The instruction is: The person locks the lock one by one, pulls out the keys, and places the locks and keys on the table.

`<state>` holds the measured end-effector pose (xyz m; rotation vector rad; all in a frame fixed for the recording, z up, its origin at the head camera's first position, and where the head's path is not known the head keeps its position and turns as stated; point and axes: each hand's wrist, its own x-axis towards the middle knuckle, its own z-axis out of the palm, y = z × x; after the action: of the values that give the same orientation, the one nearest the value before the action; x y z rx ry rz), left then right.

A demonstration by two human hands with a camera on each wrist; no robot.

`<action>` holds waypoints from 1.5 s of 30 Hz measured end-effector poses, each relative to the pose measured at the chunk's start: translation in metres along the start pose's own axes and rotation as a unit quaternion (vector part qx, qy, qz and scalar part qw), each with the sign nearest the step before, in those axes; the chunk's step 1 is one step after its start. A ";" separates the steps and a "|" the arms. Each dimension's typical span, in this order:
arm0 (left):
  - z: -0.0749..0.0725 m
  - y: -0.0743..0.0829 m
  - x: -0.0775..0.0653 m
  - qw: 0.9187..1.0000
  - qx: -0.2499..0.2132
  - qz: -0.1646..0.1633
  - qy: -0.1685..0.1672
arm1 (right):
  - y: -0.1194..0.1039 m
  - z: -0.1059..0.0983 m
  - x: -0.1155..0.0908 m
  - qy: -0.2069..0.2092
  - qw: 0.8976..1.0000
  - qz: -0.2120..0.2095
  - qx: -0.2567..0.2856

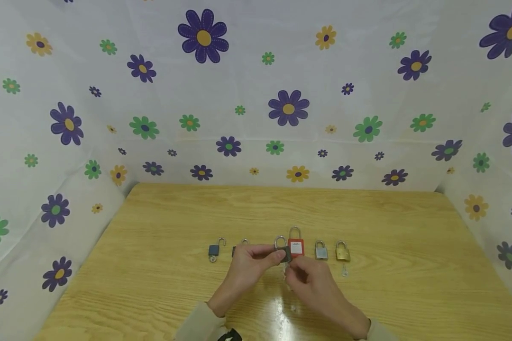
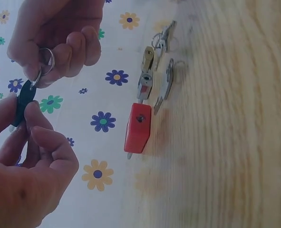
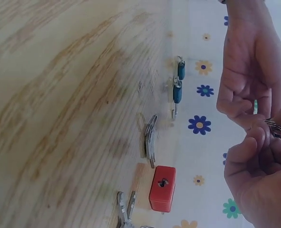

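Observation:
In the head view my left hand (image 1: 247, 265) pinches a dark green padlock (image 1: 286, 254) between thumb and fingers, its shackle pointing up. My right hand (image 1: 315, 282) pinches a key at the padlock's underside. A metal key ring (image 2: 53, 61) hangs at the right fingers in the left wrist view. Several keys (image 3: 273, 125) show between the fingertips in the right wrist view. Just behind the hands lies a red padlock (image 1: 296, 248) with a white label. My left fingers partly cover another dark padlock (image 1: 234, 251).
A blue padlock (image 1: 214, 250) with its shackle swung open lies at the left of the row. To the right are a silver padlock (image 1: 321, 253) and a brass padlock (image 1: 342, 254) with keys (image 1: 344, 271) before it. A flowered cloth (image 1: 239, 85) surrounds the wooden table (image 1: 162, 293).

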<state>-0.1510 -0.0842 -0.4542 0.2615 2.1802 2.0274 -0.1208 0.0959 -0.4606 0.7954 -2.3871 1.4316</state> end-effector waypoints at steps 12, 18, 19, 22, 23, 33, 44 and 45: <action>0.008 0.005 0.001 0.997 -0.068 -0.029 0.034 | -0.040 -0.020 0.015 -0.001 0.999 0.037 0.040; 0.009 0.007 0.000 0.990 -0.115 -0.052 0.059 | -0.044 -0.020 0.018 0.015 0.998 0.048 0.044; 0.008 0.008 0.000 0.988 -0.126 -0.059 0.069 | -0.043 -0.019 0.017 0.018 0.998 0.045 0.044; 0.003 0.009 0.002 0.980 -0.154 -0.077 0.098 | -0.030 -0.014 0.012 0.023 0.998 0.037 0.035; 0.001 0.009 0.003 0.978 -0.160 -0.078 0.106 | -0.025 -0.012 0.010 0.024 0.998 0.038 0.031; -0.025 0.007 0.003 0.982 -0.104 -0.086 0.130 | -0.004 -0.009 0.001 0.017 0.996 0.086 -0.006; -0.048 -0.001 -0.001 0.985 -0.062 -0.079 0.142 | -0.004 0.010 0.001 -0.108 0.973 0.204 -0.014; -0.050 -0.002 -0.001 0.985 -0.057 -0.078 0.145 | -0.005 0.013 0.002 -0.120 0.971 0.208 -0.017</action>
<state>-0.1611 -0.1333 -0.4524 -0.2267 2.1480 2.2046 -0.1188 0.0824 -0.4622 0.4997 -2.8866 1.5048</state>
